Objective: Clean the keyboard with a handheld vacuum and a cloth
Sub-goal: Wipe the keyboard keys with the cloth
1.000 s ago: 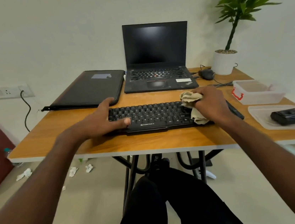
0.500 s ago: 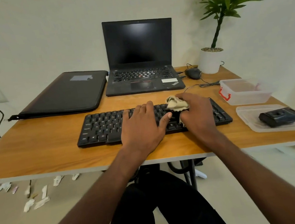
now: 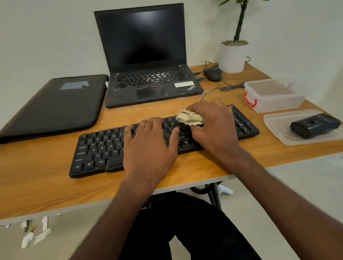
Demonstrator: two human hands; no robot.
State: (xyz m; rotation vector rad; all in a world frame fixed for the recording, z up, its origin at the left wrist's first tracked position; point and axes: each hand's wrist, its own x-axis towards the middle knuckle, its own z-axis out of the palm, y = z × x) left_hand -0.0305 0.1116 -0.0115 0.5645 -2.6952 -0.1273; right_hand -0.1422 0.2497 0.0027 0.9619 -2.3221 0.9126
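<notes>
A black keyboard [image 3: 103, 148] lies flat near the front of the wooden table [image 3: 28, 186]. My left hand [image 3: 149, 145] rests flat on its middle keys with fingers straight. My right hand [image 3: 214, 124] holds a crumpled beige cloth [image 3: 189, 118] against the keys right of centre, fingers curled over it. A small black handheld vacuum [image 3: 314, 125] lies on a clear plastic lid [image 3: 284, 137] at the right, away from both hands.
An open black laptop [image 3: 148, 68] stands behind the keyboard, a black sleeve [image 3: 55, 107] to its left. A mouse [image 3: 213, 74], cable, white plant pot [image 3: 234, 57] and clear container [image 3: 274, 95] occupy the right side. Paper scraps [image 3: 35, 235] lie on the floor.
My left hand slid from the keyboard's left end to its middle. My right hand carried the cloth leftward from the right end. The last half second shows little movement.
</notes>
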